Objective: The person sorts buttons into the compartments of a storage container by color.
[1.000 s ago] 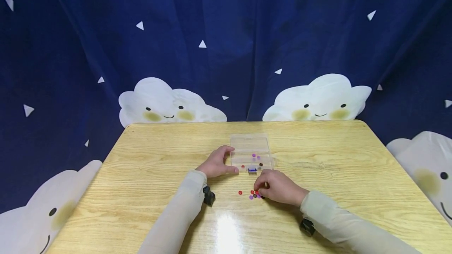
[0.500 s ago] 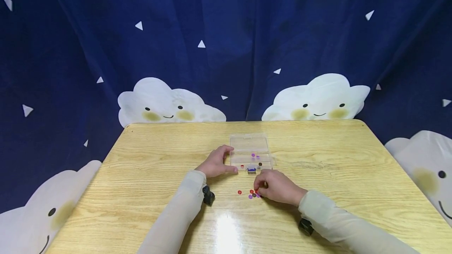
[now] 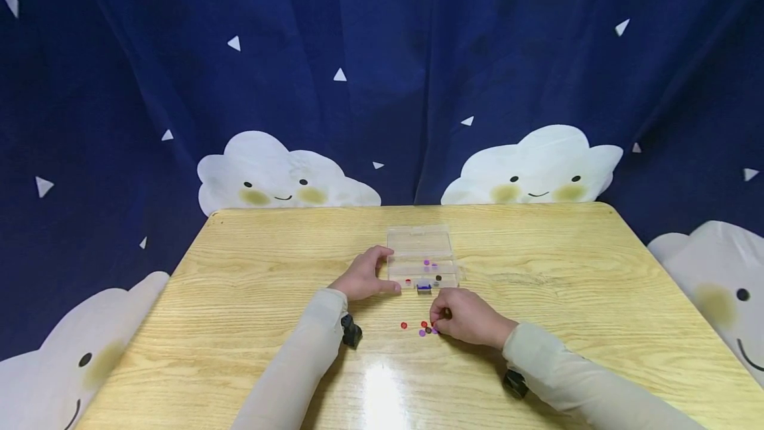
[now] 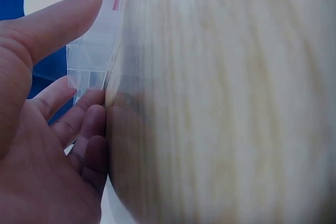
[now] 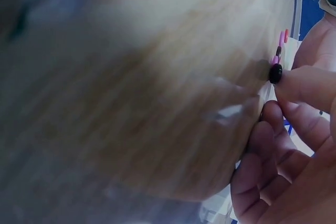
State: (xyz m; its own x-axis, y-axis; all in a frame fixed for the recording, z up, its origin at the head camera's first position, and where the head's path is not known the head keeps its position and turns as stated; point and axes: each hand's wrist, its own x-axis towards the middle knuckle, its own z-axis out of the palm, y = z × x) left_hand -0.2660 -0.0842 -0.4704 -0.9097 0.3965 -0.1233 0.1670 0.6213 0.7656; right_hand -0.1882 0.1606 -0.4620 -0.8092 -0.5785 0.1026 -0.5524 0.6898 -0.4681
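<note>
A clear plastic box (image 3: 420,242) stands open on the table, its lid tipped back. Purple buttons (image 3: 426,263), a red button (image 3: 408,281) and a dark button (image 3: 438,278) lie in its compartments. My left hand (image 3: 362,276) holds the box's left end, thumb at the front and fingers behind. In front of the box, my right hand (image 3: 471,317) pinches a black button (image 5: 276,73) at the thumb tip, low over the tabletop. Beside its fingertips are loose red buttons (image 3: 424,324), purple buttons (image 3: 422,333) and a dark button (image 3: 428,330).
One red button (image 3: 404,325) lies apart, left of the small pile. A blue piece (image 3: 424,287) shows at the box's front middle. The wooden table (image 3: 268,244) ends at a dark blue curtain (image 3: 382,52) with clouds. Black straps with small devices sit on both wrists.
The black button that showed beside the right thumb is now hidden by the fingers in the head view. The left hand keeps its place on the box.
</note>
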